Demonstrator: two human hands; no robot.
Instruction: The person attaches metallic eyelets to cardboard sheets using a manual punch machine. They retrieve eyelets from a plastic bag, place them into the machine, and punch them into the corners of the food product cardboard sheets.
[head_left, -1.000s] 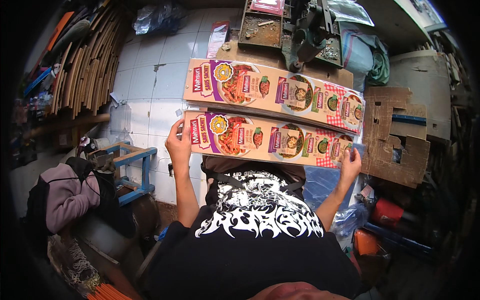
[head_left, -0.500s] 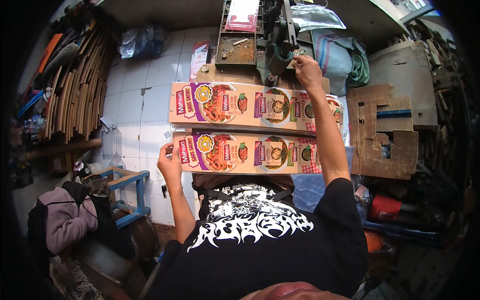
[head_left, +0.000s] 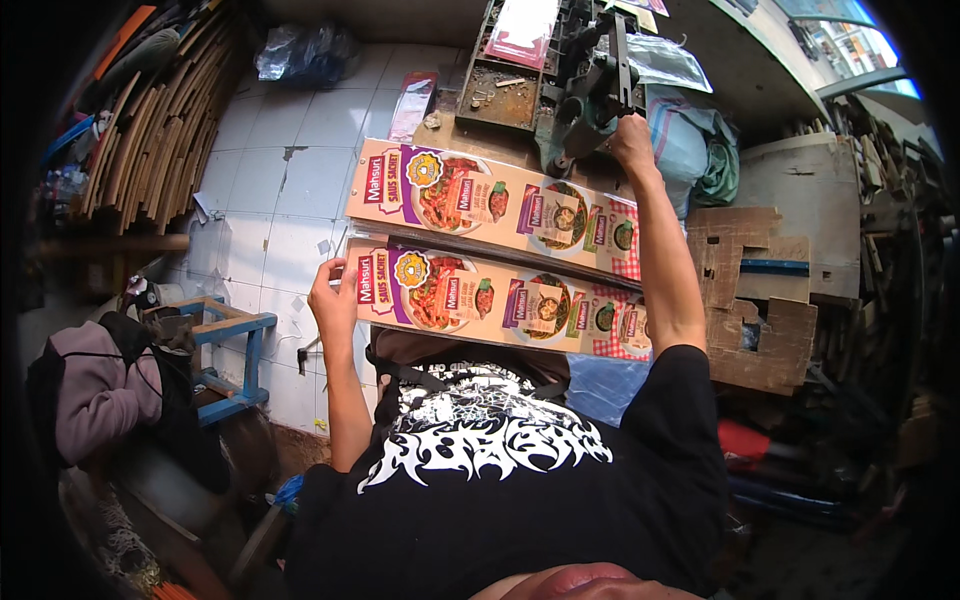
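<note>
My left hand (head_left: 334,291) grips the left edge of the nearer long printed panel (head_left: 485,306), which is orange with food pictures and lies across my lap. A second, matching panel (head_left: 505,203) lies just beyond it, with dark stacked edges showing along its near side. My right arm reaches over the panels' right ends. At the dark metal hand press (head_left: 580,125), my right hand (head_left: 632,146) is closed around the low end of its lever (head_left: 622,60); the fingers are partly hidden. Beneath the press, a brown board (head_left: 460,139) shows.
Left of the press is a metal tray (head_left: 503,97) with small loose parts. A white sack (head_left: 675,135) and cut cardboard (head_left: 740,330) are on the right. To the left are a blue-framed stool (head_left: 235,330) and stacked boards (head_left: 160,140).
My right hand has closed on the press lever, which now reaches down to it. My left hand stays at the panel's edge. The whole view has tilted, so the panels slope down rightward.
</note>
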